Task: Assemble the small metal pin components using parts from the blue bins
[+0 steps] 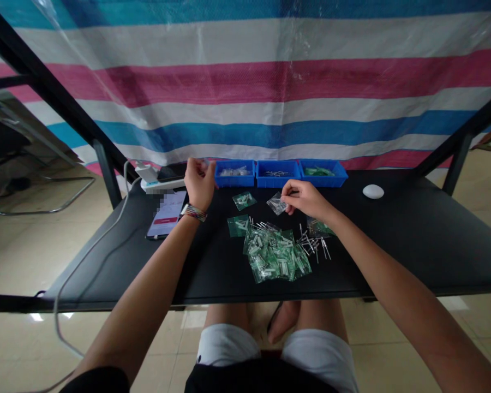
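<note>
My left hand [199,184] is raised at the left end of the blue bins, its fingers curled together. Something small and pale shows at the fingertips, too blurred to name. My right hand [305,197] pinches the edge of a small clear plastic bag [275,204] just above the table. To the left of that bag lies a green-tinted packet [244,201]. Nearer me is a heap of green packets [272,254] with white and metal pieces inside. Loose thin metal pieces [311,243] lie right of the heap, by another packet partly under my right forearm.
Along the back stand a left blue bin [251,183] with clear pieces, a middle blue bin [265,183] with metal pieces, and a right blue bin [331,182] with green packets. A phone [166,218], power strip [163,185], cable and white mouse [373,191] share the black table.
</note>
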The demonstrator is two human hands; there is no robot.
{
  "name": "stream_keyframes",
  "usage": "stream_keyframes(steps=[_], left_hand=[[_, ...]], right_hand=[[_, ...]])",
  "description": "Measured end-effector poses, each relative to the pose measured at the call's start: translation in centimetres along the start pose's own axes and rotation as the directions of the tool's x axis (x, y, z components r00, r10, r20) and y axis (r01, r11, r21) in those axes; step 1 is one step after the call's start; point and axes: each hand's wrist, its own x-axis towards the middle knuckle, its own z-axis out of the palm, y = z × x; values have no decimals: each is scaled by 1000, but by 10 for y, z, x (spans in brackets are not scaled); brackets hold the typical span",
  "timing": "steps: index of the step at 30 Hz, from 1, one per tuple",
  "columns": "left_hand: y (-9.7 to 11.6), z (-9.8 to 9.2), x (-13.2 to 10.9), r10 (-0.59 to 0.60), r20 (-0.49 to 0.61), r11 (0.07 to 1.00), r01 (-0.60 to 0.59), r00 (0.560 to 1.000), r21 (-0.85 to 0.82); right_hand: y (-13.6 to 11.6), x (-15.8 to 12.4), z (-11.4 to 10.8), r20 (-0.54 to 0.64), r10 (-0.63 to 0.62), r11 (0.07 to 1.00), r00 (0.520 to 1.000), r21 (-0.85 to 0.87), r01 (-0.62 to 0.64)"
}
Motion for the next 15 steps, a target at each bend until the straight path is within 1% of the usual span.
stream_keyframes(steps=[1,2,3,4,6,8,9,11,12,13,14,15], left_hand=[[-1,3,1,-95,18,984,96,995,-150],[-2,6,2,-175,58,945,184,983,-270],[-2,7,3,-234,116,899,260,965,-353],[0,9,3,-271,175,856,320,947,-405],[3,9,2,-299,253,811,385,920,-440],[5,8,0,-301,265,818,390,916,-422],[6,7,-2,-290,252,838,372,923,-399],[8,7,-6,-231,233,891,302,945,-339],[9,8,-10,-187,241,917,257,952,-304],[11,9,-14,-128,284,936,210,950,-283],[13,11,-19,-82,352,947,183,932,-263],[16,13,-24,-53,446,954,177,893,-241]], right_hand=[[1,1,0,-24,13,999,1000,42,-12],[3,2,1,-46,24,997,999,73,-21],[4,3,1,-63,35,995,997,96,-29],[4,3,1,-75,45,993,996,113,-37],[5,4,2,-80,62,990,995,134,-51],[4,3,3,-79,76,987,994,146,-64],[4,3,3,-79,82,986,994,154,-69],[2,2,5,-85,87,979,993,191,-69],[1,2,6,-90,86,974,992,218,-65],[1,2,7,-95,84,967,992,249,-58],[0,1,9,-102,81,959,992,278,-50],[-1,1,10,-109,78,952,991,304,-41]])
